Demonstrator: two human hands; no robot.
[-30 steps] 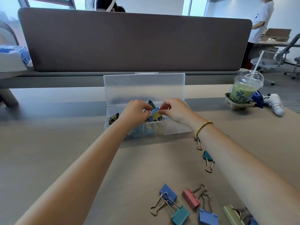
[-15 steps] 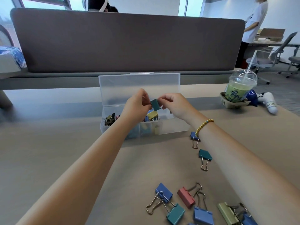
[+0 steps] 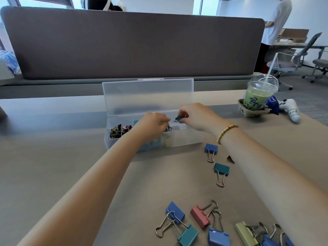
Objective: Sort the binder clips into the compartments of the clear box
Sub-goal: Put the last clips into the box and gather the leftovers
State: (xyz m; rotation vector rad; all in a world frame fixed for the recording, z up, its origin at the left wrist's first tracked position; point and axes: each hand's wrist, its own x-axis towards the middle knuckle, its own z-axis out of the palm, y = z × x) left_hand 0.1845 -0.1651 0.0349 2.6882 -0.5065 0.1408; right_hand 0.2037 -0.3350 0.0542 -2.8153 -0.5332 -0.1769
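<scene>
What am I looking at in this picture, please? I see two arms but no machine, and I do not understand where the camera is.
There is no machine here. A person wears a wide-angle camera on the head, so you look forward and down along that person's own arms.

On the table stands a clear box with its lid raised. Its leftmost compartment holds small dark clips.

The right hand, with a beaded bracelet at the wrist, pinches a small teal binder clip above the box. The left hand reaches into the box; whether it holds anything cannot be seen.

Larger loose clips, blue, teal, pink and green, lie on the table nearer the person. An iced drink stands at the far right.
</scene>
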